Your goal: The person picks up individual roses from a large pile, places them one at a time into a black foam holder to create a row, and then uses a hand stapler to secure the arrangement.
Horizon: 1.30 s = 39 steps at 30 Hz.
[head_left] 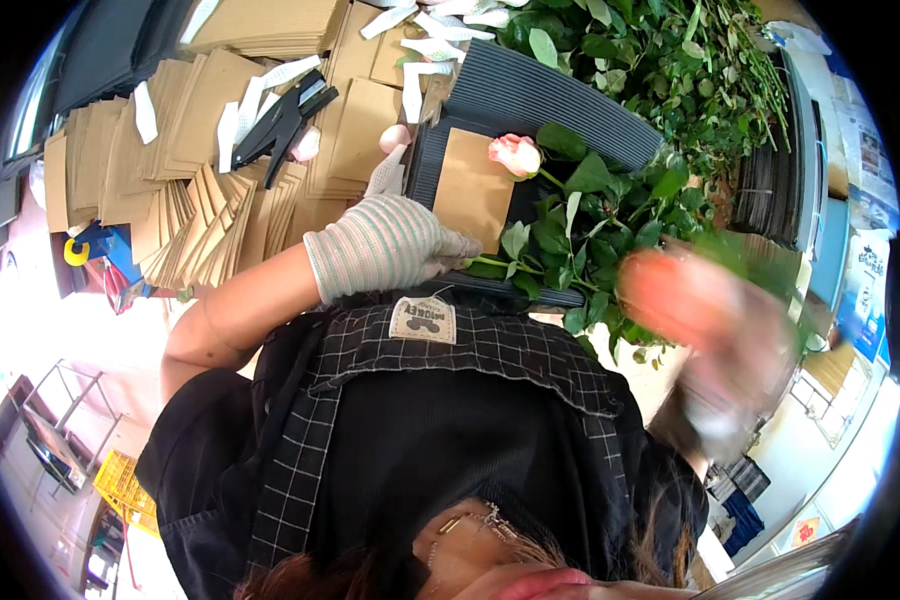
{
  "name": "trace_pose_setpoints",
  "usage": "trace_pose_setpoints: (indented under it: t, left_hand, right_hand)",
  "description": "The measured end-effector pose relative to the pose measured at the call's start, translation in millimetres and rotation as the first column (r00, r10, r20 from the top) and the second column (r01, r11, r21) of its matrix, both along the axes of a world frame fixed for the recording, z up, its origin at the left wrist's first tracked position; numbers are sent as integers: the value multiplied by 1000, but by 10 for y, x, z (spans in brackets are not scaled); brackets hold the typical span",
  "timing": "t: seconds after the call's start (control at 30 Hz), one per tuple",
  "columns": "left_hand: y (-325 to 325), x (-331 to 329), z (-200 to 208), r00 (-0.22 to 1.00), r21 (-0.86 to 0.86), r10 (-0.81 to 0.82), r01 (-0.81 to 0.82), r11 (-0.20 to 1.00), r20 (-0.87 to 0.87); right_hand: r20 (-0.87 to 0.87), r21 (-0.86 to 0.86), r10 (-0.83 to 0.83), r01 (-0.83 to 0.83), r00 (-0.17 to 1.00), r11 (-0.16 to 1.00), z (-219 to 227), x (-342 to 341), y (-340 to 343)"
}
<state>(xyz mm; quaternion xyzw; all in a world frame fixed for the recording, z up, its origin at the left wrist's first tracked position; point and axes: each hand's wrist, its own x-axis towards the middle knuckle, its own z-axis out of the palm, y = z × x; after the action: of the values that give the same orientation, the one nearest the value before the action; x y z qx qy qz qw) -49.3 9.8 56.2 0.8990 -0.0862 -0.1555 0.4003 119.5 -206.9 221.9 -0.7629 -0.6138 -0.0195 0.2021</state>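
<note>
My left hand [395, 240], in a pale striped knit glove, lies at the near left edge of a black corrugated sheet [555, 95]. Some of its fingers close around the end of a green stem [490, 262], while another finger points away. A pink rose [516, 156] with a leafy stem rests on the sheet, its head over a brown cardboard piece [470, 190]. Green leaves [570, 240] spread to the right of it. My right hand [715, 330] is smeared by motion at the right, with an orange-red patch on it; its fingers cannot be made out.
Stacks of brown cardboard [205, 220] fill the left, with a black stapler [282, 125] and several white folded strips [430, 50] on them. A pile of leafy stems [660, 60] lies at the far right. A yellow crate [125, 490] stands at the lower left.
</note>
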Motion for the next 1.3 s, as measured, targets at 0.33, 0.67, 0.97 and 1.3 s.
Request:
trace_pose_setpoints:
  t: [0.33,0.67,0.97,1.3]
  left_hand:
    - [-8,-83,-55,999,-17,18,-18,1000,51]
    - [-65,64,-146,972,60,186,-196,979,141]
    - [-99,45,14,970,68,211,-220,973,121]
    - [-149,-5,36,972,127,221,-231,965,82]
  right_hand:
    - [-103,-356,171,-197,980,914,-1587,-172,348]
    - [-252,-411,6,-113,968,904,-1130,-78,464]
    - [-28,-262,-66,56,997,963,-1182,218,370]
    - [14,-223,54,-49,998,974,-1493,-16,590]
